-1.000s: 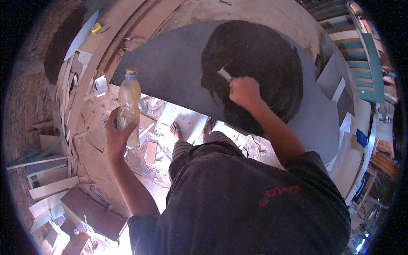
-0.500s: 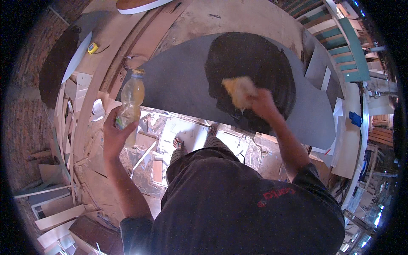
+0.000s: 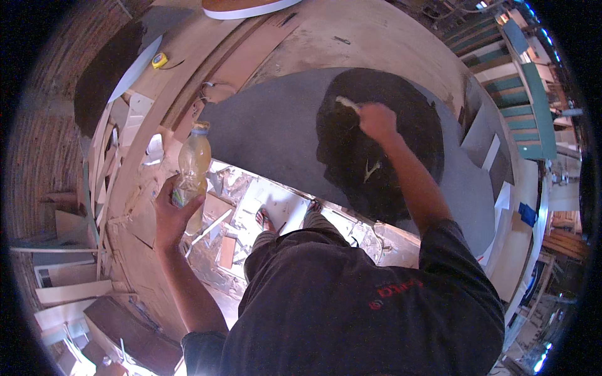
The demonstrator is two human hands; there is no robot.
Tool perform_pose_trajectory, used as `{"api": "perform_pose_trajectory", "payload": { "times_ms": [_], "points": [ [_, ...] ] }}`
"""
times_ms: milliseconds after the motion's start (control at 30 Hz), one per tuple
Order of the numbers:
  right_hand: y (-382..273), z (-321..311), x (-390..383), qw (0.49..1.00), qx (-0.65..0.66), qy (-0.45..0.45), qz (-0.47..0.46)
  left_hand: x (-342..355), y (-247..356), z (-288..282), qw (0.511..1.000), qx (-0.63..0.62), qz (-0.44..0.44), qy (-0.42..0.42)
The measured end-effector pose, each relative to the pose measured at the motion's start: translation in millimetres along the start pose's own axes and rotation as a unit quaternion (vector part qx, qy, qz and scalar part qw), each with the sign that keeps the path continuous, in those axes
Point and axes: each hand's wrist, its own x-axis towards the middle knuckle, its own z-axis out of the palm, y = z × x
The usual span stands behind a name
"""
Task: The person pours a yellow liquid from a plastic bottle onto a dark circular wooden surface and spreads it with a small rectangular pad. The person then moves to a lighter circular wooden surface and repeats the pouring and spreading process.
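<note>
My left hand (image 3: 175, 213) is wrapped round a clear plastic bottle (image 3: 195, 156) with yellowish liquid in it. The bottle stands upright in the air, its neck toward the grey sheet. On the right, my right hand (image 3: 378, 122) grips a thin, flat, pale yellowish spreader-like piece (image 3: 347, 103), seen nearly edge-on over the dark wet-looking patch (image 3: 407, 119). That patch covers part of a large grey sheet with a curved far edge (image 3: 269, 119). A pale streak (image 3: 371, 170) lies on the patch, nearer to me than the right hand.
A yellow tape measure (image 3: 160, 60) lies on boards at the far left. A round white-edged piece (image 3: 251, 9) sits at the far edge. Scraps litter the floor around my feet (image 3: 263, 219). Slatted green panels (image 3: 536, 113) stand at the right, near a blue object (image 3: 527, 214).
My right hand has moved away from me over the dark patch, and the pale piece has turned from broadside to nearly edge-on. A pale streak now shows on the patch. The bottle stays in my left hand.
</note>
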Motion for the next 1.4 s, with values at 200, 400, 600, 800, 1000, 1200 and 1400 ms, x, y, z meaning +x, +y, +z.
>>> {"api": "perform_pose_trajectory", "payload": {
  "times_ms": [200, 400, 600, 800, 1000, 1200, 1400],
  "points": [
    [3.4, -16.1, 34.3, 0.984, 0.078, 0.004, 0.162, -9.8, -5.6, 8.0, 1.0, 0.007, -0.013, 0.018],
    [-81.5, -16.0, 13.7, 0.991, 0.131, -0.008, 0.041, -5.5, -4.8, 14.9, 1.0, -0.004, -0.006, 0.028],
    [-19.1, 8.4, 28.3, 0.986, 0.161, 0.034, 0.011, 1.7, 7.0, 15.1, 1.0, -0.015, 0.0, 0.007],
    [43.1, 32.7, 48.2, 0.984, 0.094, 0.15, 0.027, 4.5, 1.7, 4.3, 1.0, -0.009, -0.023, 0.001],
    [10.9, -1.5, 45.1, 0.999, 0.024, 0.018, 0.012, -1.3, -6.4, -11.8, 0.999, -0.026, -0.018, 0.017],
    [36.1, -15.8, 79.0, 0.996, 0.023, 0.012, 0.082, 3.5, -14.8, -19.6, 1.0, -0.013, -0.008, 0.004],
    [-4.7, 5.7, 52.4, 0.997, 0.006, -0.074, -0.013, 9.8, -19.2, -27.3, 1.0, 0.019, 0.014, 0.0]
  ]
}}
